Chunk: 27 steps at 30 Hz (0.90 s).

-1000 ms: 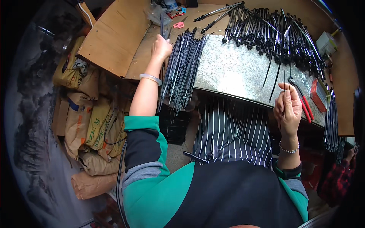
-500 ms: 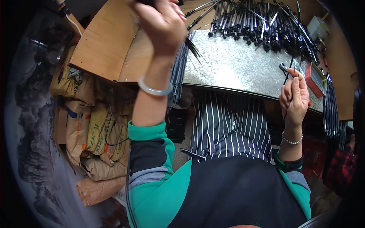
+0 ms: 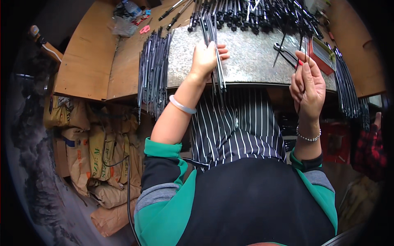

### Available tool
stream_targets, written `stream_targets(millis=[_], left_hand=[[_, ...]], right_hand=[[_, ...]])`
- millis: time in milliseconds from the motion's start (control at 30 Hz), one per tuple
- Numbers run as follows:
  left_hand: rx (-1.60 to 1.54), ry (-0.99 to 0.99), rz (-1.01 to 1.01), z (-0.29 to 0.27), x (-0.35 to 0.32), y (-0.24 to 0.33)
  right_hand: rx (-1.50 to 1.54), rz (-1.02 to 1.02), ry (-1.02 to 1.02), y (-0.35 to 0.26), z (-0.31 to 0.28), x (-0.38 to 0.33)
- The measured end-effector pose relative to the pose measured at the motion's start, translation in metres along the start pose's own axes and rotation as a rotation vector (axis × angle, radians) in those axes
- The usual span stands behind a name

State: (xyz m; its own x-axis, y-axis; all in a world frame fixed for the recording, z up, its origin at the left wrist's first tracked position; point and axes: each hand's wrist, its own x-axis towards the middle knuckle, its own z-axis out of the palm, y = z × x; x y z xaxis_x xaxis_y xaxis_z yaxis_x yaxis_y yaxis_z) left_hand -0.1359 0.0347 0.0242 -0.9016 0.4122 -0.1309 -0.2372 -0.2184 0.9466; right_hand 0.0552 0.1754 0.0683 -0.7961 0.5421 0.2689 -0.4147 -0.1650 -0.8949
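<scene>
My left hand is over the front of the metal-topped bench, closed around a bundle of long thin dark rods. The bundle slants past the bench's front edge above my striped apron. At the right, my right hand pinches a thin black rod between thumb and finger; how many it holds is hard to tell. Beside that hand lie pliers with red on the handles. Behind both hands spreads a large heap of dark rods with black fittings.
Left of the metal top lies a row of thin dark rods jutting over the edge. More rods hang at the right, near a red-sided box. Pink-handled scissors and a plastic bag lie far left. Brown sacks stand below.
My left hand has come down from the upper left to the bench front, now showing the rod bundle in its grip. The view has shifted; my right hand keeps its pinch.
</scene>
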Motion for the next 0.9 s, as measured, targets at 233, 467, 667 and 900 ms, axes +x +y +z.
stream_targets(millis=[233,467,667,900], left_hand=[[0.898,0.166,0.329,-0.035,0.039,-0.039],[-0.007,-0.106,0.278,-0.02,-0.009,0.041],[-0.158,-0.305,0.265,0.016,-0.047,0.056],[0.076,-0.294,0.382,0.005,-0.048,0.04]], right_hand=[[-0.017,-0.032,-0.012,-0.001,-0.007,-0.003],[-0.138,-0.075,-0.085,0.026,0.005,0.001],[-0.104,0.006,-0.083,0.053,0.049,0.003],[0.345,0.268,-0.366,0.034,0.038,-0.005]])
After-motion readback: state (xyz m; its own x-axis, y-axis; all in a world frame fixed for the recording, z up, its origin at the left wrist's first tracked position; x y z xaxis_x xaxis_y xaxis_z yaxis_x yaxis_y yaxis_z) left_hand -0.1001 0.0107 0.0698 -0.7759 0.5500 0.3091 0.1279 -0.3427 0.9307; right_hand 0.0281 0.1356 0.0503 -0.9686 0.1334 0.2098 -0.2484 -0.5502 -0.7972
